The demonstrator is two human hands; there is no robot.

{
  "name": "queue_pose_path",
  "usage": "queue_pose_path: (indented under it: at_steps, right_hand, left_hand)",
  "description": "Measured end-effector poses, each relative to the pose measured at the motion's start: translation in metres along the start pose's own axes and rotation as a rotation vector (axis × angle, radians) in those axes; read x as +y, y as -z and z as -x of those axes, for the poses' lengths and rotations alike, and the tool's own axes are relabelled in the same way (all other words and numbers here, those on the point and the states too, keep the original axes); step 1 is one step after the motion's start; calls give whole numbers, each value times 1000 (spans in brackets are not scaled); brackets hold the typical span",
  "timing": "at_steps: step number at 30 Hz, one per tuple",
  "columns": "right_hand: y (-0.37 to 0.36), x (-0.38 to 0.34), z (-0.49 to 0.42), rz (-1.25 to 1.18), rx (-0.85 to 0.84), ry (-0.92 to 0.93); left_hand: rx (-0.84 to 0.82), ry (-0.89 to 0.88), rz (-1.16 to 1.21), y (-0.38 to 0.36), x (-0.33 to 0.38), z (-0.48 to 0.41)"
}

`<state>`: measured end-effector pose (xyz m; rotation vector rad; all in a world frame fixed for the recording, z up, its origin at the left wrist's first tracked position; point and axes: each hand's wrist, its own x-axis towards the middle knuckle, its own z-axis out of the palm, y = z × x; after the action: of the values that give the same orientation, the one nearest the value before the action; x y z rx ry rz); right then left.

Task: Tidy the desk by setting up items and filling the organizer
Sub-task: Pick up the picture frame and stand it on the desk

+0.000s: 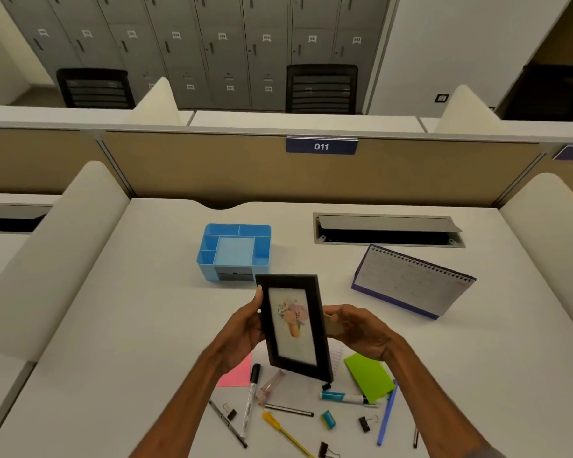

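A black photo frame with a pale picture is held upright above the desk. My left hand grips its left edge, thumb on the front. My right hand is behind its right side, fingers curled round a tan stand flap on the back. Beyond the frame a blue desk organizer stands with its compartments bare. A spiral desk calendar stands to the right. Below the frame lie a white marker, a teal marker, a yellow pen, a blue pen and black pens.
Pink sticky notes and green sticky notes lie near my wrists. Binder clips and a teal sharpener are scattered at the front. A cable tray with its lid raised sits at the back right. Padded dividers flank the desk.
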<state>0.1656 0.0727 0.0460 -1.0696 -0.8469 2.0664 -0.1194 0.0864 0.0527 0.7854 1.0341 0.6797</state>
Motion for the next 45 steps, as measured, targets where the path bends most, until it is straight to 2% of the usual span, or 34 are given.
queue_pose_path:
  at_steps: [2, 4, 5, 8, 9, 10, 13, 15, 19, 22, 30, 38, 45]
  right_hand:
    - [-1, 0, -2, -17, 32, 32]
    - [-5, -2, -5, 81, 127, 102]
    - [-7, -1, -6, 160, 238, 143]
    - [-8, 9, -11, 281, 823, 237]
    - [-9, 11, -10, 247, 906, 235]
    - [-13, 11, -10, 197, 889, 195]
    - [-23, 5, -18, 108, 688, -11]
    - [-26, 4, -29, 59, 658, -11]
    - [-20, -9, -52, -107, 726, 78]
    - [-12, -24, -65, -199, 762, 122]
    - [11, -29, -111, -302, 822, 173]
    - [14, -17, -133, -392, 921, 252]
    - [19, -10, -145, -426, 959, 309]
  left_hand:
    - [18, -6, 15, -2, 1, -2]
    - [37, -16, 14, -4, 3, -5]
    - [44, -25, 4, -5, 4, -7]
    - [49, -56, -68, -5, 9, -13]
    - [45, -66, -96, -5, 11, -15]
    - [38, -78, -128, -5, 12, -18]
    - [2, -118, -237, -9, 16, -29]
    - [-15, -141, -280, -15, 16, -38]
    - [24, -176, -276, -29, 26, -59]
    - [69, -129, -205, -36, 35, -82]
    - [135, -18, -155, -43, 48, -143]
    - [194, -5, -158, -34, 29, -174]
    - [163, -21, -214, -29, 26, -186]
